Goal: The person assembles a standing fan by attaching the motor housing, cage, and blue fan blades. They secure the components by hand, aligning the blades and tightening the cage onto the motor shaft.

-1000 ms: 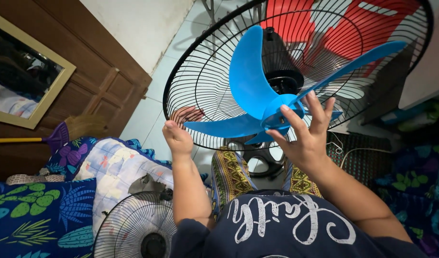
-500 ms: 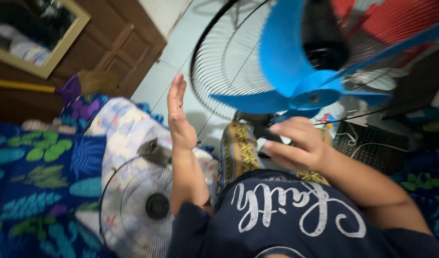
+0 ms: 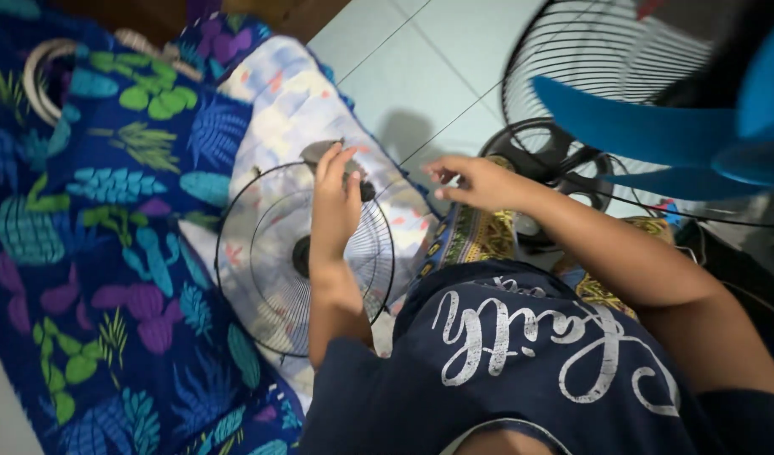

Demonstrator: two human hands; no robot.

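Scanning left to right, head view only.

Bed cover: 1 dark blue leaf-print cover [image 3: 83,253] on the far left, 1 pale patterned cloth [image 3: 277,101] lying over it.

Loose grille: 1 round wire fan guard [image 3: 269,278] lies flat on the pale cloth, beside the person's knee.

Left hand: left hand [image 3: 335,202] rests on the upper rim of the loose grille, fingers spread and curled over a small dark clip [image 3: 319,152] there; touching, whether it grips I cannot tell.

Right hand: right hand [image 3: 471,181] hangs above the lap, fingers loosely bent, holding nothing.

Fan: 1 black rear guard [image 3: 572,50] at upper right, 2 blue blades [image 3: 623,114] in view, 1 dark round base [image 3: 543,164] on the tile floor [image 3: 421,59].

Risk: thin wires could bend or snag the cloth if the grille is dragged by 1 edge.

Risk: bare blades stand close to the right forearm; a careless reach could knock them.
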